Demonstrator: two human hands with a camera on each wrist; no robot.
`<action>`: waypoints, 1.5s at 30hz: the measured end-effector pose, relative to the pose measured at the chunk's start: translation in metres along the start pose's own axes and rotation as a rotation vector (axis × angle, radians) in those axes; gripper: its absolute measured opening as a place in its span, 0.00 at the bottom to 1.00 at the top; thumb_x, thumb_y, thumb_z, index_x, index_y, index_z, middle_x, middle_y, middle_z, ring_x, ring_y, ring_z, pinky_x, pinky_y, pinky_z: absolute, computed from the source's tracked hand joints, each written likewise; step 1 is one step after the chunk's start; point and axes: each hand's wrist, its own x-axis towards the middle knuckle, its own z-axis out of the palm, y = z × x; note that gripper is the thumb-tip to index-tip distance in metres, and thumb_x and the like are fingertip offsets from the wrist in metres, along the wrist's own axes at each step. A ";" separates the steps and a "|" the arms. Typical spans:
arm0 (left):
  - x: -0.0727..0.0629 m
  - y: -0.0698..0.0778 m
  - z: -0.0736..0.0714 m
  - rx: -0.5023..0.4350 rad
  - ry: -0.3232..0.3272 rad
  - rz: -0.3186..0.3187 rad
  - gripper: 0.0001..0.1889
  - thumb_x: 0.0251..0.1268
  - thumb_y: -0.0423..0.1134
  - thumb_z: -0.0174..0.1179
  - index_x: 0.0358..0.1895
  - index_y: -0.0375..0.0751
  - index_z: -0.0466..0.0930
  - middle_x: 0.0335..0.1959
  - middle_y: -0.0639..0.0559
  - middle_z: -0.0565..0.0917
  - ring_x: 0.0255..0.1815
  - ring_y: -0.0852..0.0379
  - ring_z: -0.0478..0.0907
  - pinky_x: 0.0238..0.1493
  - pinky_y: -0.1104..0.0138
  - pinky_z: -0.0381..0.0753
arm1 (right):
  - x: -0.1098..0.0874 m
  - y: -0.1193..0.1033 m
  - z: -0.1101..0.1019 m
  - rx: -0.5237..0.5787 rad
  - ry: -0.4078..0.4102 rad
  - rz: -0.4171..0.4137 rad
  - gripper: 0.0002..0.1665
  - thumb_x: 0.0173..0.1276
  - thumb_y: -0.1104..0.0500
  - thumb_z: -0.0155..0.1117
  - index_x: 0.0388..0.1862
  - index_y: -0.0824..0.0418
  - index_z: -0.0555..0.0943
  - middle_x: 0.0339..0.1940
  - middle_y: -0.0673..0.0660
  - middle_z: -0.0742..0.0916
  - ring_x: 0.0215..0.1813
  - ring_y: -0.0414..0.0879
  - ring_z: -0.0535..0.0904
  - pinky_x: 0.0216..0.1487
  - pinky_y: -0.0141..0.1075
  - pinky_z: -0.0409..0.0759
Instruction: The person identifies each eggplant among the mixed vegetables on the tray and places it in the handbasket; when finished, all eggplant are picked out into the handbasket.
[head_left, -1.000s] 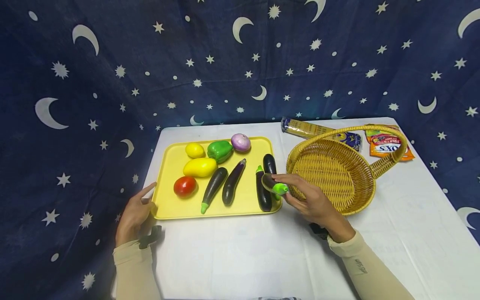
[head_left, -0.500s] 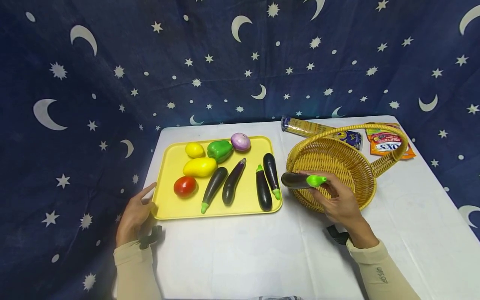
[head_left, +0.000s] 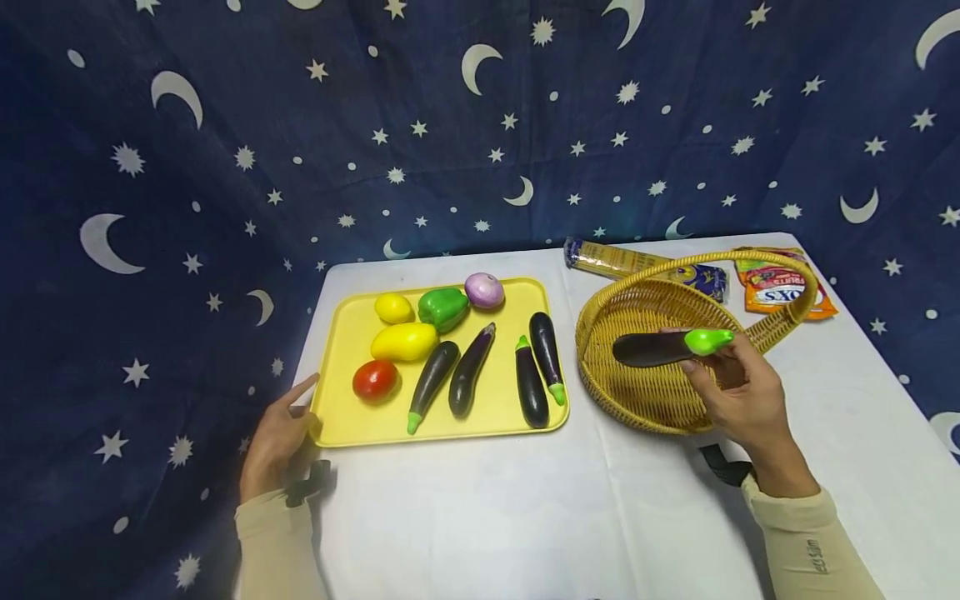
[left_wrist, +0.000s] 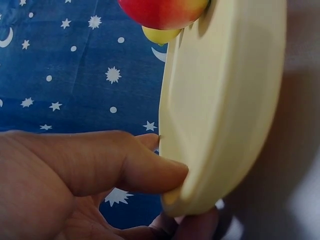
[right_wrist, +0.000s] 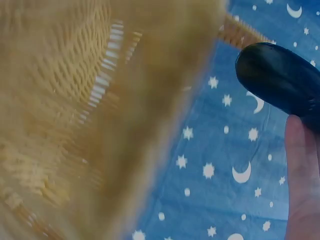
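A dark purple eggplant with a bright green stem [head_left: 648,350] is held by my right hand [head_left: 750,400] over the wicker basket [head_left: 630,408]. Its blunt dark end points left, and the right wrist view shows a finger against its side, above the basket's rim. My left hand [head_left: 277,433] grips the near-left corner of the yellow tray [head_left: 480,408]; the left wrist view has the thumb [left_wrist: 155,172] on the rim and fingers beneath. On the tray lie several more eggplants [head_left: 531,387], a tomato [head_left: 376,382], a mango [head_left: 405,342], a lemon [head_left: 393,308], a green pepper [head_left: 444,309] and a purple onion [head_left: 484,291].
Behind the basket lie a long pack of noodles [head_left: 622,261] and an orange snack bag [head_left: 780,293]. The basket's tall handle [head_left: 697,260] arches over its opening. A white cloth [head_left: 465,508] covers the table, and a starry blue curtain [head_left: 420,100] hangs behind.
My right hand has carried the eggplant rightward from above the tray's right end to over the basket. The left hand stays at the tray's corner.
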 end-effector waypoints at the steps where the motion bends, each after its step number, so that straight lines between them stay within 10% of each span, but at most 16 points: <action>1: 0.001 0.001 0.000 -0.003 -0.001 -0.003 0.45 0.67 0.28 0.49 0.87 0.62 0.54 0.76 0.25 0.71 0.64 0.38 0.73 0.49 0.63 0.74 | 0.002 0.000 -0.005 -0.025 -0.004 0.000 0.27 0.57 0.88 0.60 0.58 0.89 0.72 0.62 0.44 0.86 0.64 0.33 0.84 0.65 0.22 0.78; 9: 0.000 0.000 0.005 -0.013 -0.005 -0.017 0.46 0.66 0.27 0.49 0.87 0.62 0.54 0.78 0.24 0.67 0.69 0.36 0.71 0.67 0.47 0.71 | 0.020 0.010 -0.029 -0.278 -0.126 -0.039 0.25 0.65 0.73 0.73 0.62 0.74 0.81 0.64 0.38 0.86 0.69 0.28 0.79 0.74 0.22 0.69; 16: -0.005 -0.005 0.006 0.007 -0.011 -0.010 0.44 0.68 0.28 0.49 0.87 0.61 0.53 0.77 0.23 0.69 0.66 0.37 0.74 0.58 0.55 0.75 | 0.027 0.019 -0.034 -0.405 -0.242 -0.098 0.31 0.58 0.76 0.76 0.62 0.65 0.83 0.58 0.51 0.87 0.69 0.22 0.73 0.72 0.16 0.66; 22: -0.009 -0.004 0.000 0.010 -0.017 0.014 0.45 0.68 0.27 0.49 0.88 0.58 0.53 0.75 0.23 0.70 0.62 0.40 0.74 0.55 0.58 0.76 | 0.028 0.017 -0.032 -0.448 -0.327 -0.143 0.23 0.79 0.50 0.64 0.63 0.63 0.83 0.53 0.56 0.88 0.65 0.25 0.75 0.70 0.14 0.64; 29: -0.007 -0.003 -0.009 0.045 -0.004 0.010 0.46 0.66 0.26 0.50 0.88 0.56 0.53 0.74 0.21 0.70 0.63 0.38 0.75 0.53 0.59 0.77 | 0.022 0.007 -0.034 -0.539 -0.368 -0.122 0.38 0.52 0.74 0.80 0.64 0.57 0.84 0.52 0.49 0.88 0.57 0.34 0.79 0.67 0.13 0.64; 45: -0.009 -0.009 0.004 0.016 0.032 0.111 0.46 0.60 0.24 0.53 0.86 0.50 0.58 0.66 0.20 0.78 0.47 0.50 0.81 0.39 0.65 0.78 | 0.046 0.002 -0.036 -0.702 -0.503 -0.200 0.29 0.61 0.64 0.79 0.60 0.50 0.84 0.50 0.46 0.85 0.50 0.40 0.78 0.49 0.31 0.76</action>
